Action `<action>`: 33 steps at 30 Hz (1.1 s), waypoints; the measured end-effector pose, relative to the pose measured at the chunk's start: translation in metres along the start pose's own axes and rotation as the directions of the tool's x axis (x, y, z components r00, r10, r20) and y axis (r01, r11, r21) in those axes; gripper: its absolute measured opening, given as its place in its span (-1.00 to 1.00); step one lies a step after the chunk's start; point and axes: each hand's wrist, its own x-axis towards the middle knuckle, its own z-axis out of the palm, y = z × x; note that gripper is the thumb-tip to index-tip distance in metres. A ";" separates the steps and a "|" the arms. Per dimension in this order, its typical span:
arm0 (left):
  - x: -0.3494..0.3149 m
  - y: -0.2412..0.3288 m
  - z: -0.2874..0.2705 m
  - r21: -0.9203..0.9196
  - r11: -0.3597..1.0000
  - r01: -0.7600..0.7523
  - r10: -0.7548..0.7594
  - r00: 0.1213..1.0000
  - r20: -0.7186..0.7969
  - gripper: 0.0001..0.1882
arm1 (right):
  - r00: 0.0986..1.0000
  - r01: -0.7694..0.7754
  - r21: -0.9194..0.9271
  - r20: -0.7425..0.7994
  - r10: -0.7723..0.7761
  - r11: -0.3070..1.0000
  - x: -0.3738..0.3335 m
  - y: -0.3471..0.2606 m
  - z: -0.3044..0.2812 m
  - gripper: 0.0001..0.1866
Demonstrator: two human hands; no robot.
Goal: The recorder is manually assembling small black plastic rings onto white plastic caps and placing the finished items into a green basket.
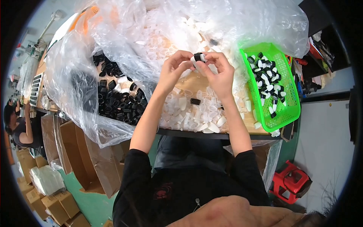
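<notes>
Above the middle of the table, a small black ring-shaped part with a white piece in it (198,57) is pinched between both hands. My left hand (174,68) grips its left side with closed fingertips. On its right side, the thumb and fingers of my right hand (219,72) close on the white end. Below the hands lies a loose black ring part (195,101), beside scattered white oval pieces (208,109). To the left, a heap of black ring parts (120,104) rests on clear plastic. Finished-looking black-and-white pieces (269,87) fill part of the green basket (292,92).
Clear plastic bags (72,72) drape over the table's left and far sides. Cardboard boxes (81,159) stand at the left below the table edge. A red stool (290,182) is on the floor at right. Another person (24,130) sits at the far left.
</notes>
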 end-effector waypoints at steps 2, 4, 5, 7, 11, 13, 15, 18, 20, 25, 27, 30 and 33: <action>-0.001 -0.001 0.000 0.022 1.000 0.010 -0.011 1.000 0.029 -0.89 | 0.999 -0.033 0.126 -0.006 0.034 0.991 0.002 0.001 0.002 -0.76; -0.001 -0.001 0.001 0.045 0.992 -0.118 0.118 0.993 0.003 -0.95 | 0.997 -0.066 0.251 -0.009 0.071 0.966 0.003 0.001 0.001 -0.77; -0.002 -0.001 0.001 0.044 0.992 -0.116 0.116 0.993 0.004 -0.95 | 0.986 -0.167 0.312 0.040 0.163 0.935 0.003 0.001 -0.001 -0.76; -0.003 0.000 0.001 -0.029 0.996 -0.090 0.090 0.996 -0.025 -0.97 | 0.963 -0.269 0.367 0.095 0.252 0.890 0.004 -0.001 -0.004 -0.75; -0.002 0.003 0.002 -0.073 0.991 -0.113 0.111 0.993 -0.033 -0.93 | 0.937 -0.348 0.425 0.121 0.328 0.836 0.005 0.001 -0.006 -0.78; -0.002 0.003 0.001 -0.073 0.991 -0.110 0.109 0.994 -0.019 -0.92 | 0.945 -0.324 0.427 0.108 0.308 0.844 0.005 0.002 -0.007 -0.80; -0.002 0.003 0.000 -0.096 0.992 -0.082 0.080 0.996 -0.032 -0.92 | 0.933 -0.359 0.445 0.147 0.329 0.820 0.005 0.003 -0.007 -0.79; -0.002 0.006 -0.003 -0.100 0.995 -0.018 0.017 1.000 -0.013 -0.91 | 0.926 -0.376 0.448 0.149 0.347 0.811 0.005 0.010 -0.008 -0.78; -0.001 0.006 -0.003 -0.081 0.997 0.019 -0.017 1.000 0.015 -0.90 | 0.918 -0.396 0.437 0.166 0.360 0.808 0.004 0.012 -0.008 -0.78; -0.002 0.002 -0.002 0.046 0.997 -0.068 0.068 0.998 0.009 -0.89 | 0.903 -0.430 0.427 0.196 0.383 0.796 0.004 0.010 -0.005 -0.78; -0.003 0.004 -0.001 0.016 0.999 -0.047 0.047 0.999 -0.011 -0.91 | 0.898 -0.441 0.438 0.209 0.388 0.783 0.004 0.010 -0.006 -0.78; -0.003 0.004 0.000 -0.017 0.999 -0.032 0.032 0.999 -0.029 -0.88 | 0.912 -0.410 0.454 0.196 0.361 0.791 0.005 0.012 -0.006 -0.73; -0.003 0.005 0.001 -0.024 0.999 -0.044 0.043 0.999 -0.031 -0.87 | 0.906 -0.423 0.455 0.193 0.377 0.784 0.005 0.011 -0.007 -0.74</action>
